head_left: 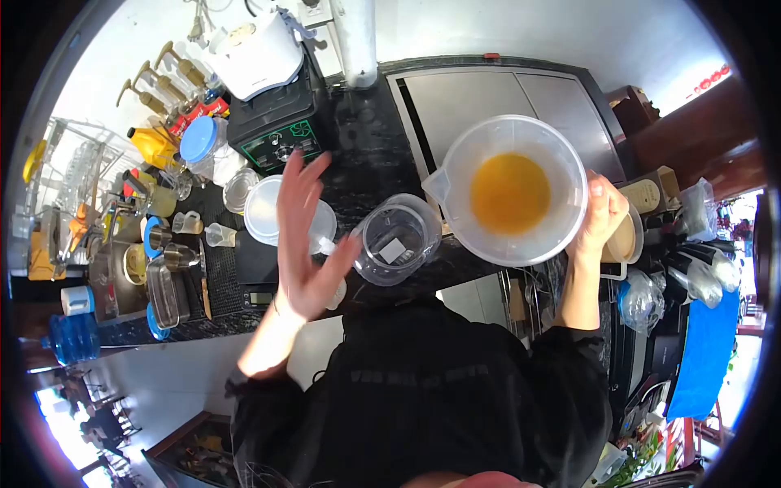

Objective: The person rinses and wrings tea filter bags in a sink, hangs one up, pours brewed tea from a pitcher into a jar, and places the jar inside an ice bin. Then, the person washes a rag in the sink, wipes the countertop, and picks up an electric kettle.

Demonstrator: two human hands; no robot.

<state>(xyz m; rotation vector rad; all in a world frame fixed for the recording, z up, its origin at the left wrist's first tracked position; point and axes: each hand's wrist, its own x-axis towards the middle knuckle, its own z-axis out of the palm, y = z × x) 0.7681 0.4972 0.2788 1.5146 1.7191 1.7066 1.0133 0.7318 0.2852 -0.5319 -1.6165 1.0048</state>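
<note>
My right hand grips the side of a large translucent plastic measuring jug. Amber-orange liquid covers its bottom, and its spout points left. Just left of the jug, a clear round plastic container stands on the dark counter, with a white label showing through it. My left hand is raised over the counter, fingers spread and slightly blurred, holding nothing. Behind it, and partly hidden by it, is a white-lidded tub.
A blender base stands at the back left near pump bottles. A blue-lidded jar, metal jiggers and a knife lie further left. Steel lids cover the back counter. A beige container stands right.
</note>
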